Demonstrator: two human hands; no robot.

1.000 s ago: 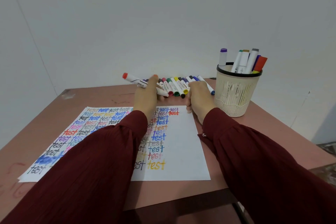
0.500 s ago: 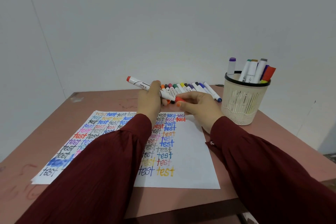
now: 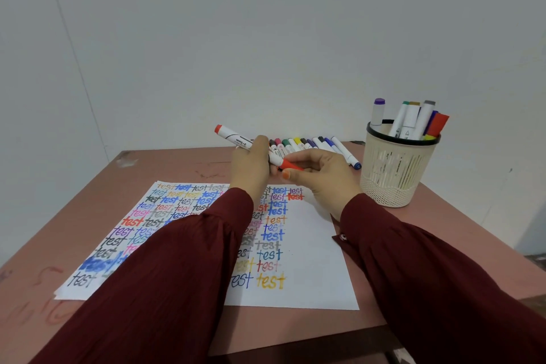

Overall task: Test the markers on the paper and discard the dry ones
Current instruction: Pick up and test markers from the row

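Note:
My left hand (image 3: 251, 167) grips the white barrel of an orange-red marker (image 3: 236, 138), held above the far end of the paper with its back end pointing up to the left. My right hand (image 3: 322, 177) pinches the marker's orange-red cap (image 3: 291, 165) at the near end of the barrel. The white paper (image 3: 313, 248) lies under both arms, covered with the word "test" in many colours. A row of several markers (image 3: 313, 145) lies on the table just behind my hands.
A cream mesh cup (image 3: 396, 174) with a black rim stands at the right, holding several markers upright. The pinkish-brown table (image 3: 165, 162) ends at a white wall behind. Its front edge runs under my sleeves.
My hands lifted off the marker row. The left hand kept the orange-red marker; the right hand came over to its cap end and now pinches the cap.

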